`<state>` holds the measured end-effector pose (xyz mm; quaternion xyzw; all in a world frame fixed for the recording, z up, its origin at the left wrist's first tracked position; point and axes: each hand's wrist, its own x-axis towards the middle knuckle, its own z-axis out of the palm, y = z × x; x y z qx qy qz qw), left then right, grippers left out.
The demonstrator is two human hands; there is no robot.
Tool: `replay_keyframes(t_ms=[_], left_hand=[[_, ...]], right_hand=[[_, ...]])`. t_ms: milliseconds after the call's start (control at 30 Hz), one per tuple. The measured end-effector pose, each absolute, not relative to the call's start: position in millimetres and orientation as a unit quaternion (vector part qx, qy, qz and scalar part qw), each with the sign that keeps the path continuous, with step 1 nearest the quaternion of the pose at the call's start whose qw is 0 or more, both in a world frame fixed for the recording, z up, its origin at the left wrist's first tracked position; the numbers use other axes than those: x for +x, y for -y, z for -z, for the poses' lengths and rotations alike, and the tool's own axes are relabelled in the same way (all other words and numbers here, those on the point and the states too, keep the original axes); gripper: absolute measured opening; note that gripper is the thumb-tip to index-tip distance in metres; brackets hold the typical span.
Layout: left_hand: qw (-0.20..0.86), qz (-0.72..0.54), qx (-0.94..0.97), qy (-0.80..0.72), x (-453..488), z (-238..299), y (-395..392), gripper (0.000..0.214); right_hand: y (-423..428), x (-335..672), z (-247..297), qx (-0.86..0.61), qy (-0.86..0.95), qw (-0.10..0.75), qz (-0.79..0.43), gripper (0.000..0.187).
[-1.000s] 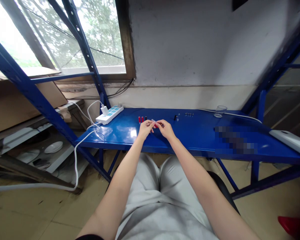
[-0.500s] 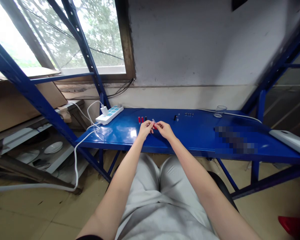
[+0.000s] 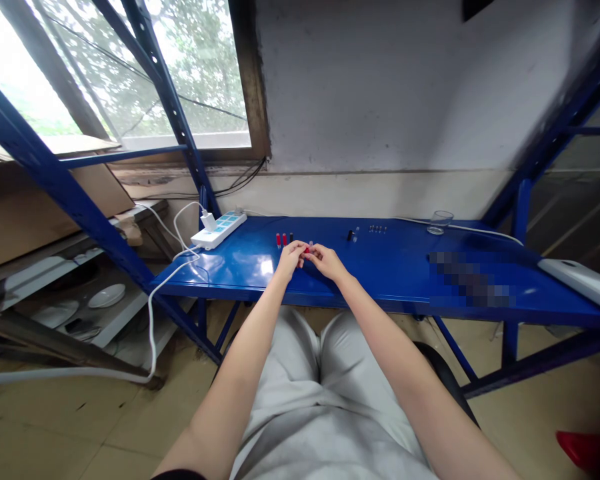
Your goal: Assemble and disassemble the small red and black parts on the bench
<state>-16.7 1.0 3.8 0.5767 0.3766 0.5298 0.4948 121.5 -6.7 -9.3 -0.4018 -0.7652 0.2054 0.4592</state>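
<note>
My left hand (image 3: 293,257) and my right hand (image 3: 327,259) meet above the near half of the blue table. Their fingertips pinch a small red piece (image 3: 307,250) between them, mostly covered by the fingers. A small clear part (image 3: 311,243) shows just beyond it, by the right fingers. Past my left hand stand two small red tubes (image 3: 281,239) with pale lower ends and a black one (image 3: 291,237). Farther right are a small black piece (image 3: 350,235) with clear bits (image 3: 357,235) beside it, and a row of several tiny metallic pieces (image 3: 379,229).
A white power strip (image 3: 219,230) with a plugged-in cable lies at the table's left end. A clear glass (image 3: 440,223) stands at the back right. A white flat object (image 3: 580,280) rests on the right end, near a blurred-out patch. Blue posts (image 3: 167,93) rise at both sides.
The clear part slanting up between my hands now shows shorter and a little farther right. Less of the red piece is visible. My fingers have shifted slightly around it.
</note>
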Motion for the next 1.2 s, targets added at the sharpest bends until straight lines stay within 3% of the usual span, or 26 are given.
replay_keyframes(t_ms=[533,800,967,1200], left_hand=[[0.407,-0.573,0.575,-0.419,-18.5,0.9,-3.8,0.012],[0.395,-0.553,0.585,-0.442,-17.7,1.3,-4.0,0.013],[0.396,-0.550,0.590,-0.439,-17.9,0.8,-3.5,0.013],[0.400,-0.544,0.593,-0.438,-18.0,0.3,-3.8,0.012]], right_hand=[[3.8,124.8,7.8,-0.507,0.725,0.456,-0.097,0.019],[-0.1,154.3,-4.1,-0.655,0.636,0.398,-0.086,0.018],[-6.0,195.2,-5.6,-0.684,0.639,0.340,-0.092,0.019],[-24.6,229.5,-1.0,-0.691,0.632,0.335,-0.099,0.019]])
